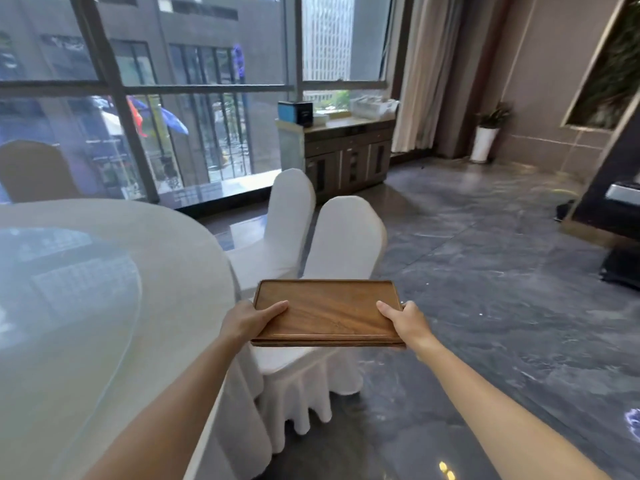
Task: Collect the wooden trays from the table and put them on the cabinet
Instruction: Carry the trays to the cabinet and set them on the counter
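- Carrying stage, head view: wooden trays [327,311] held level in the air past the table's [104,258] right edge, above two white-covered chairs [311,237].
- Left hand [251,320] clamped on the stack's left edge, thumb on top; right hand [403,320] clamped on its right edge the same way.
- Count: layered front edge suggests at least two trays stacked; exact number unclear.
- Done, by my read: trays are off the table; none visible on the part in view.
- Left: walk to the cabinet [346,157] by the window, well apart, and set them on its top, which already holds one dark box [296,112] and white containers [374,103].
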The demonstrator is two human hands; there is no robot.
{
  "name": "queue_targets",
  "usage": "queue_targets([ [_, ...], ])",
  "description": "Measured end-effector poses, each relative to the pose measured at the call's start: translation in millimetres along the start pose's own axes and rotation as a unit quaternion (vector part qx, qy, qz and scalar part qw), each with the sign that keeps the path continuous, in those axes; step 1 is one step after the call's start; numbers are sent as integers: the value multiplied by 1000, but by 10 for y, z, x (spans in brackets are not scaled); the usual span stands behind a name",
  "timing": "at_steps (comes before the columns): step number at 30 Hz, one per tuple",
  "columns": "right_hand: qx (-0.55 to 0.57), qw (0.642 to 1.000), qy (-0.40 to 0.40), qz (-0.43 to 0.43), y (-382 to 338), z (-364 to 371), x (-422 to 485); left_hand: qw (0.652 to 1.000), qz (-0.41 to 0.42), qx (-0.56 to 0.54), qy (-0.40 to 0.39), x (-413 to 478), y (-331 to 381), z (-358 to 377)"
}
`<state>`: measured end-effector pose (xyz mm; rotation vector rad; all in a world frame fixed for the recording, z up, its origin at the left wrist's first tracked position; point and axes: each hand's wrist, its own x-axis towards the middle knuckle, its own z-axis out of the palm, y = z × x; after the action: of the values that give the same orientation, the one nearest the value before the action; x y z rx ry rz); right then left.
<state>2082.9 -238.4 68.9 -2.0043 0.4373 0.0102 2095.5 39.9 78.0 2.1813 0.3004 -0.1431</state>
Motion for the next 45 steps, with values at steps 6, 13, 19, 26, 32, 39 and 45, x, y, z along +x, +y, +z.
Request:
queue_targets([
  [6,0,998,68,17,81,-772,674,999,37,2,-15,541,890,676],
  [13,21,992,116,53,272,-1339,1550,995,71,21,-60,1380,1621,1441],
  [19,17,988,142,62,294,-1661,2698,992,92,27,-82,2440,2164,2124],
  [26,20,984,173,44,-98,-2239,4643,989,122,-3,-89,4136,3324,2860],
  [32,28,982,183,33,-430,-2727,6114,991,106,2,-76,5313,4240,3380],
  [39,25,984,169,43,-427,-3135,7655,993,83,8,-85,6461,4956,4072],
  [45,20,989,141,24,-454,-3564,9353,996,74,5,-59,7664,5698,4790],
])
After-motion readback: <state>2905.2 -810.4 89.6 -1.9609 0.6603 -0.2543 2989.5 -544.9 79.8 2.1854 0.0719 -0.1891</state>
